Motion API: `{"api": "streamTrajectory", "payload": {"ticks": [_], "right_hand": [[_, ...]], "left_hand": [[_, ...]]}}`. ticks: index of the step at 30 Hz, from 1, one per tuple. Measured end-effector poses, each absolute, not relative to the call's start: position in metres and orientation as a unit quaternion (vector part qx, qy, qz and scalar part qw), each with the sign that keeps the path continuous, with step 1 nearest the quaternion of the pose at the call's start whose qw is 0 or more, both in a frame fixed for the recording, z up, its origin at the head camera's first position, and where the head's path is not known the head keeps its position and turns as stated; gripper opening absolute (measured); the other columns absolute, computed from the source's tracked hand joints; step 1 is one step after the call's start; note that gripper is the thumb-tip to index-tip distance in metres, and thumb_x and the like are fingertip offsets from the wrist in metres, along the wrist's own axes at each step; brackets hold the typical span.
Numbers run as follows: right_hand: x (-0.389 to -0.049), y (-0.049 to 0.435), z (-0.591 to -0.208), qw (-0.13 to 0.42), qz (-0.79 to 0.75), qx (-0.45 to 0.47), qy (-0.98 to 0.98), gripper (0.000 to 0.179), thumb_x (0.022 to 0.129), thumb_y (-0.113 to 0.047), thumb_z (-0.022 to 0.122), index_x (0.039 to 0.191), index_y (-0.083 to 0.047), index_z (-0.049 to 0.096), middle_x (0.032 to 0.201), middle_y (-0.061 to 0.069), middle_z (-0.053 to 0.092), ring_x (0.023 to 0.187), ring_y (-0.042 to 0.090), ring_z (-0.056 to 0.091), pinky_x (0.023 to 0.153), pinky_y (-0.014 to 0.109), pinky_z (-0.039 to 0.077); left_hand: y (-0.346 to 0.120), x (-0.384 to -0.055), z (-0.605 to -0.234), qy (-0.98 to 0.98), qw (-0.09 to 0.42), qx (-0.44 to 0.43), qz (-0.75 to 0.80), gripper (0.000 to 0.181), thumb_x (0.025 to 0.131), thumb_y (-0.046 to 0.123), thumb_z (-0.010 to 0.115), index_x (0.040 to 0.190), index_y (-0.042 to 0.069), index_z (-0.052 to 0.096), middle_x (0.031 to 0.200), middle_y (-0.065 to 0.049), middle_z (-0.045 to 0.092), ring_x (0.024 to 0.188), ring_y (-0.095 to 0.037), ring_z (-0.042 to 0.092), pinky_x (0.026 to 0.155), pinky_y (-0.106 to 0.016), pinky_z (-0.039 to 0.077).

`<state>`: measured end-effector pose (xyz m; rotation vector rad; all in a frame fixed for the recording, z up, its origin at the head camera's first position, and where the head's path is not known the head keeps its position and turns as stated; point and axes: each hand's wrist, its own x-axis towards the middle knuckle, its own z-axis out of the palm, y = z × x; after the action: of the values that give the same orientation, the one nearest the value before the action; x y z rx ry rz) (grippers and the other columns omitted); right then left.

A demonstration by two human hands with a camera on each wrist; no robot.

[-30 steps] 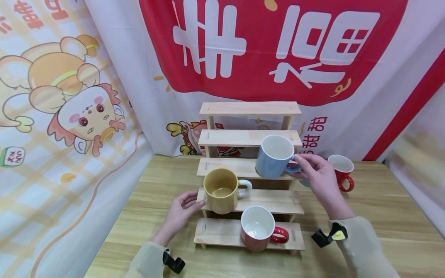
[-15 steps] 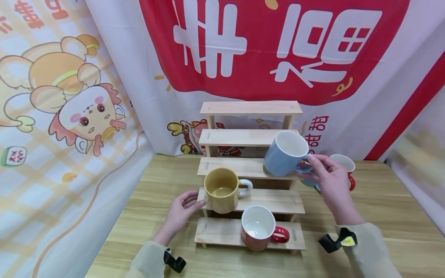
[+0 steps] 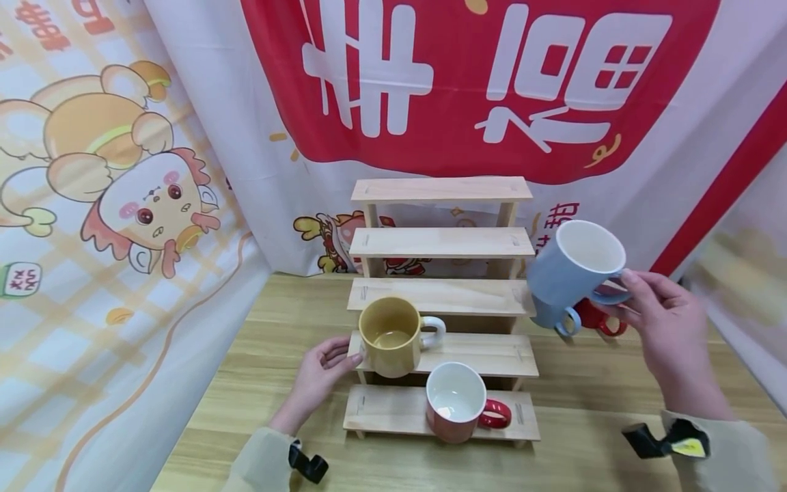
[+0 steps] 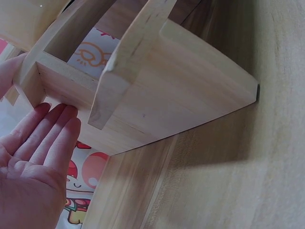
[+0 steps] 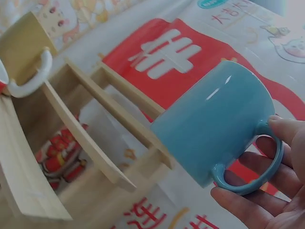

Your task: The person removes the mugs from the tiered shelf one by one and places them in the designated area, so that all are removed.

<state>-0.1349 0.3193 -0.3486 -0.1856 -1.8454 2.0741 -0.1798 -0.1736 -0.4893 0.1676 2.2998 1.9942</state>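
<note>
My right hand (image 3: 670,328) pinches the handle of a light blue mug (image 3: 562,270), held tilted off the right end of a wooden stepped rack (image 3: 424,295). In the right wrist view, thumb and fingers are around the mug's handle (image 5: 259,183). At the rack's left end, my left hand (image 3: 322,372) holds a board, thumb on one side and fairly straight fingers (image 4: 57,138) on the other. Right beside that thumb, a yellow mug (image 3: 393,355) with a white handle stands on the second step from the bottom. A red mug (image 3: 451,424) with white inside stands on the lowest step.
On the wooden table (image 3: 246,389) right of the rack, another blue mug (image 3: 546,316) and a red mug (image 3: 589,314) stand partly hidden behind the held mug and hand. A printed red and white cloth (image 3: 320,147) hangs close behind the rack.
My right hand has carried the blue mug rightward from over the third step to beyond the rack's end, tilting it. My left hand, the yellow mug and the front red mug stay put.
</note>
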Motion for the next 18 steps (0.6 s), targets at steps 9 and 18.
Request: {"api": "streamTrajectory", "payload": {"ticks": [9, 18], "right_hand": [[-0.126, 0.363, -0.362, 0.223, 0.713, -0.136, -0.651, 0.055, 0.092, -0.038, 0.071, 0.138, -0.007, 0.063, 0.13, 0.003, 0.061, 0.09, 0.005, 0.07, 0.066, 0.018, 0.059], [-0.117, 0.405, -0.386, 0.297, 0.738, -0.172, -0.581, 0.047, 0.093, -0.032, 0.071, 0.131, -0.004, 0.065, 0.129, -0.002, 0.067, 0.086, 0.004, 0.071, 0.063, 0.017, 0.058]], "left_hand": [[-0.173, -0.179, -0.489, 0.755, 0.049, 0.054, 0.652, 0.051, 0.089, 0.021, 0.081, 0.132, 0.001, 0.061, 0.129, -0.015, 0.065, 0.119, -0.031, 0.062, 0.098, -0.028, 0.053], [-0.173, -0.179, -0.488, 0.757, 0.042, 0.054, 0.65, 0.048, 0.09, 0.019, 0.081, 0.131, 0.002, 0.062, 0.127, -0.015, 0.066, 0.119, -0.031, 0.063, 0.097, -0.029, 0.054]]}}
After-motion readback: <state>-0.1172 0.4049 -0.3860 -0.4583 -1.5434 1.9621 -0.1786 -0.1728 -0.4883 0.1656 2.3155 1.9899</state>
